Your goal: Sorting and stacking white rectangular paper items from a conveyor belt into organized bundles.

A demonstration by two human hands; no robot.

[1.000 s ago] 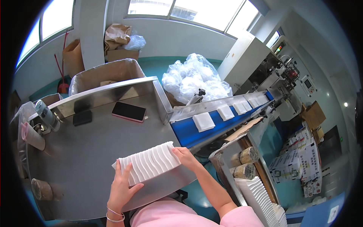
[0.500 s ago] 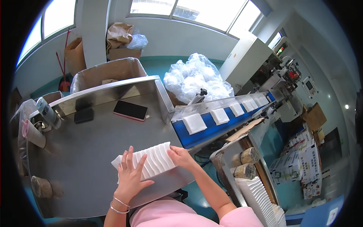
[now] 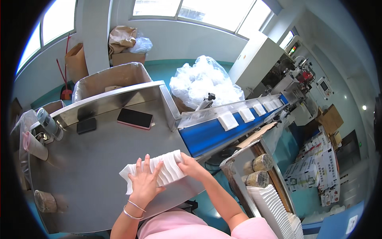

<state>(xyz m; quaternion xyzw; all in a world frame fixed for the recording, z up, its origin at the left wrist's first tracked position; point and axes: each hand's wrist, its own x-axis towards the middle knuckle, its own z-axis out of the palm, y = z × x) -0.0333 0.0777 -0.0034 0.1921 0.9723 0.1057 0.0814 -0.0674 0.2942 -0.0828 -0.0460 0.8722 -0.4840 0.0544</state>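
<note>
A row of folded white sheets (image 3: 169, 167), packed side by side, stands at the near edge of the grey metal table (image 3: 91, 171). My left hand (image 3: 144, 185) lies over its left part with the fingers spread apart on top and the thumb pointing right. At the left end, one sheet leans outward from the row. My right hand (image 3: 192, 166) is closed around the right end, with fingertips against the last sheets and part of the fingers hidden behind them. Past the table, similar flat white pieces (image 3: 228, 121) lie spaced along a blue conveyor belt (image 3: 201, 139).
A phone (image 3: 135, 118) and a dark flat case (image 3: 86, 126) lie toward the back. Two cups, one pink (image 3: 36, 146), stand at the left edge; a brown roll (image 3: 45, 201) sits below. Right of me, a metal tray (image 3: 234, 171) holds wrapped rolls and more white sheets (image 3: 270, 207).
My left hand has shifted slightly right and down over the sheets, its fingers lying lower on them. The white piece at the belt's near end no longer shows there; the row starts farther along.
</note>
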